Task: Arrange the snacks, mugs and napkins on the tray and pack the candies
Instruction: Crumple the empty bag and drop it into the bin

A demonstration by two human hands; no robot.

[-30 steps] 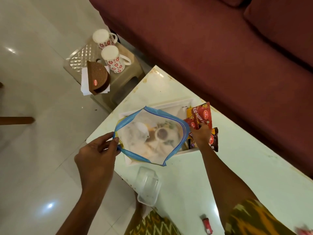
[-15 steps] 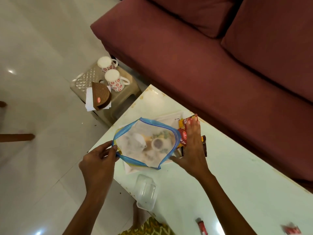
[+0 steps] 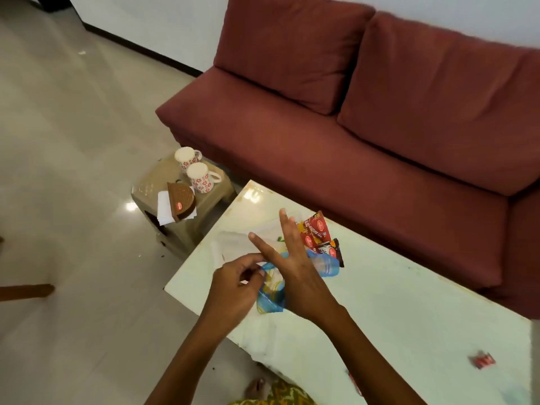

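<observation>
A clear zip bag [image 3: 271, 299] with a blue rim lies crumpled over the near edge of the white tray [image 3: 233, 242] on the pale table. My left hand [image 3: 235, 287] pinches the bag's rim at its left side. Spread flat over the bag's middle is my right hand [image 3: 287, 260], fingers straight and apart, hiding what is inside. Red snack packets [image 3: 317, 230] lie at the tray's right end. Two white mugs with red flowers [image 3: 201, 178] and a brown napkin holder [image 3: 181, 200] with white napkins stand on a low stool to the left. One red candy [image 3: 482, 361] lies on the table at the right.
A dark red sofa [image 3: 365, 159] runs along the far side of the table. The beige stool [image 3: 163, 176] stands on the shiny tiled floor between sofa and table. Another red candy [image 3: 355, 384] sits near the table's front edge. A wooden leg [image 3: 26, 290] shows at far left.
My right hand left the snack packets and came down flat on the bag. The bag, held wide open before, is now collapsed. The view has tilted up.
</observation>
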